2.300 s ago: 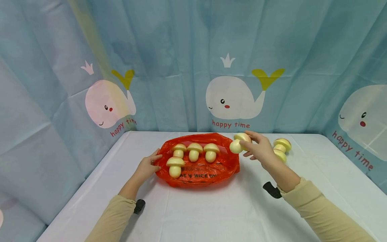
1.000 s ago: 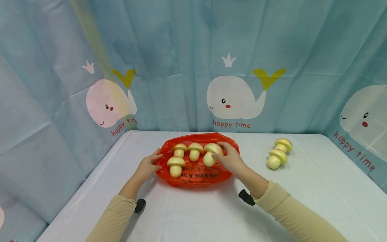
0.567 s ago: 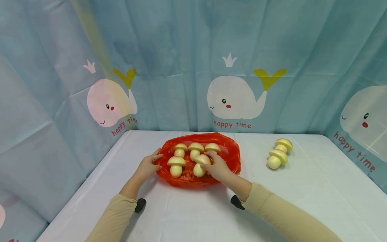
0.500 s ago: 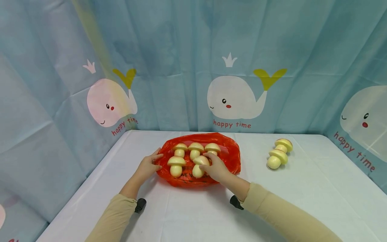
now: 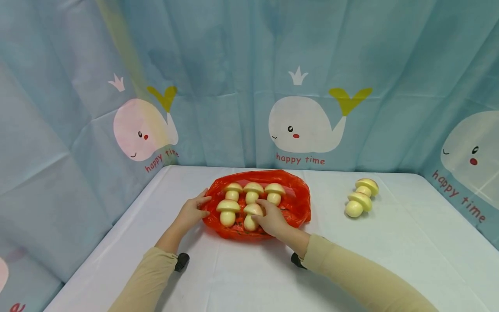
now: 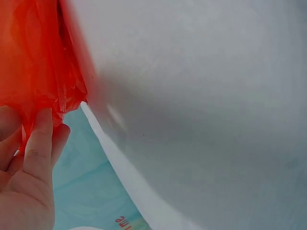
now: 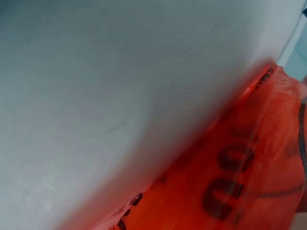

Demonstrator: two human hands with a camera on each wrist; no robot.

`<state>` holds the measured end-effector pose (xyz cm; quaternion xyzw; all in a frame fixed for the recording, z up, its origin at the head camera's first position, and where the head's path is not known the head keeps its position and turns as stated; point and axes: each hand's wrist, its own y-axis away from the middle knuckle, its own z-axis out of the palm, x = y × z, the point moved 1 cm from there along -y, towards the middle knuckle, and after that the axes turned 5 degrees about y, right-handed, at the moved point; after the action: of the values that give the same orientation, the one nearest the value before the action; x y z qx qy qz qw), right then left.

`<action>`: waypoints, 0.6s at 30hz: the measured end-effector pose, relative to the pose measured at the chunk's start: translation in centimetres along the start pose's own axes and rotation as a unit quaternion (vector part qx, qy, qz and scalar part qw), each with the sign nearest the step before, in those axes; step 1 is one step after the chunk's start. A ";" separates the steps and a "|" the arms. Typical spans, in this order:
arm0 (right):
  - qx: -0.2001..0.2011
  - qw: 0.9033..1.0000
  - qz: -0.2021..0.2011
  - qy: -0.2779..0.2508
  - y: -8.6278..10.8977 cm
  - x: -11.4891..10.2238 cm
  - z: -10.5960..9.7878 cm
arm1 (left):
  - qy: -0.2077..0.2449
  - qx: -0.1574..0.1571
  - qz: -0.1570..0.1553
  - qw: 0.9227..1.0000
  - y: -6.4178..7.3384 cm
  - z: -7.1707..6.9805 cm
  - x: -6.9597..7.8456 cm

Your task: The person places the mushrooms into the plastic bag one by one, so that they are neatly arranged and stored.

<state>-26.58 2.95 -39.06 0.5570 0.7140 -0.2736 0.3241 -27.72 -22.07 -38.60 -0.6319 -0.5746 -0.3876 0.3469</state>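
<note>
A red plastic bag lies spread wide, its mouth rolled into a low rim. My left hand pinches the left rim; in the left wrist view its fingers are on the red plastic. Inside the bag, my right hand grips a pale yellow toy mushroom at the front middle, thumb near the stem. To its left stands another mushroom, and three more, including a mushroom at the right, form a row behind. The right wrist view shows mostly the printed outside of the bag.
Two more mushrooms lie to the right of the bag, a front mushroom against a rear mushroom. A white cloth covers the table. Behind it hangs a blue curtain with printed whales.
My right hand has brought the mushroom from the bag's right side down into its front middle, beside the front-left one. The left hand keeps its place on the rim.
</note>
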 end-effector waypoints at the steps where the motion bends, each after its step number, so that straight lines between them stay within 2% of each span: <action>1: -0.001 1.000 -0.001 0.000 0.0 0.0 0.1 | 0.000 0.000 -0.001 1.000 0.0 0.0 0.0; 18: -0.002 1.000 -0.008 0.019 -0.4 -0.6 0.6 | -0.008 0.000 -0.010 1.000 -0.1 0.1 0.1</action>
<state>-26.79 2.03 -39.00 0.5554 0.7252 -0.2640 0.3098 -27.79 -21.90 -38.54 -0.6290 -0.5836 -0.3860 0.3387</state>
